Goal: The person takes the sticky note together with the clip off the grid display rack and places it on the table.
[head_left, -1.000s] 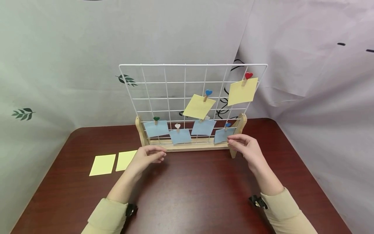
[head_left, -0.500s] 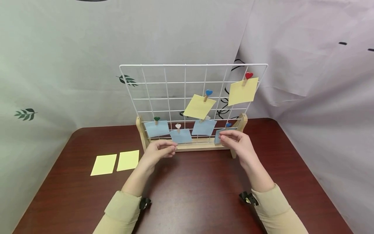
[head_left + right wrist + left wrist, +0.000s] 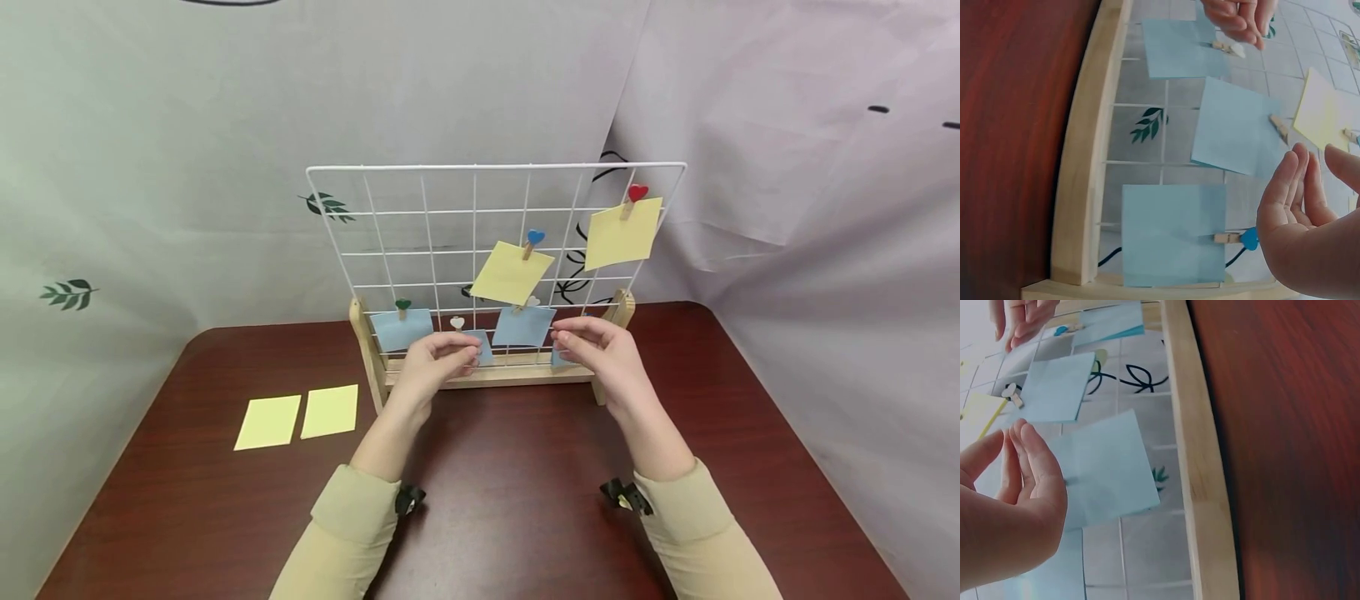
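My left hand (image 3: pixel 431 367) is raised before the second blue note (image 3: pixel 483 346) from the left and partly covers it. Further right, my right hand (image 3: pixel 607 358) hovers before the rightmost blue note (image 3: pixel 558 358), hiding most of it. Both hands have relaxed, bent fingers and hold nothing; in the right wrist view a gap shows between the thumb and fingers of the right hand (image 3: pixel 1310 231). Between them a third blue note (image 3: pixel 522 326) hangs on the white wire grid (image 3: pixel 475 212). A blue heart clip (image 3: pixel 1250 239) pins the rightmost note.
Two yellow notes (image 3: pixel 512 273) (image 3: pixel 623 234) hang higher on the grid under blue and red heart clips. Another blue note (image 3: pixel 402 331) hangs at the left. Two yellow notes (image 3: pixel 267 422) (image 3: pixel 330 411) lie on the dark red table (image 3: pixel 510 492). The grid's wooden base (image 3: pixel 517 374) stands behind the hands.
My left hand has moved right and up, off the yellow notes' side to the second blue note. My right hand has moved left and slightly up. The notes hang as before.
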Tool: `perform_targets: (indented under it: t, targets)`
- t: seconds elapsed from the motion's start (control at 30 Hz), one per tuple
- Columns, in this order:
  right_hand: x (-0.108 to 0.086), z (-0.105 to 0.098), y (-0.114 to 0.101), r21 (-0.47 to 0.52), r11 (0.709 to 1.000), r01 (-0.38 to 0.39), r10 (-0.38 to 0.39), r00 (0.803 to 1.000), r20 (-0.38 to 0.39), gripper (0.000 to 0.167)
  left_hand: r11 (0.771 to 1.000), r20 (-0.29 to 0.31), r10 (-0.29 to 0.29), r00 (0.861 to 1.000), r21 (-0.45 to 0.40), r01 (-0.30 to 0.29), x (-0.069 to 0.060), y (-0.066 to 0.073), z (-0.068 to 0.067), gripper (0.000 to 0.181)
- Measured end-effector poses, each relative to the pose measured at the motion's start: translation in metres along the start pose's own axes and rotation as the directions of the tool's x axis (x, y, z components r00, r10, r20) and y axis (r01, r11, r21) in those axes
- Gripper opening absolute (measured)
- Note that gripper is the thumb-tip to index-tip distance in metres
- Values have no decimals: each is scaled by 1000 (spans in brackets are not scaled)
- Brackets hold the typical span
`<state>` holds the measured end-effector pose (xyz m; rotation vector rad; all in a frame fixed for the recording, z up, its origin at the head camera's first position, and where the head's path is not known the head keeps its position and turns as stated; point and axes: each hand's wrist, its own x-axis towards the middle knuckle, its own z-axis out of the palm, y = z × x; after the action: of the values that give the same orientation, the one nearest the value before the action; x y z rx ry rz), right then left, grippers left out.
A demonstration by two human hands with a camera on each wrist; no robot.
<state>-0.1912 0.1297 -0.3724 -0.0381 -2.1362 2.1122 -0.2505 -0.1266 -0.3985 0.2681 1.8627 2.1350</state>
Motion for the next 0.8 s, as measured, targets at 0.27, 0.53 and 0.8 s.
perform_targets:
  t: [0.27,0.53,0.8]
  targets:
    - [4,9,-7,68,997,24,-23,999,-25,16,995,-103,59,993,-74,-66,7,6,18,23]
    - [9,18,-16,84,995,57,-50,995,-88,15,987,-188,87,978,-119,-111,7,10,31,20]
    - [13,30,-30,90,992,84,-75,993,-95,13,966,-258,131,957,-184,-182,10,11,42,20]
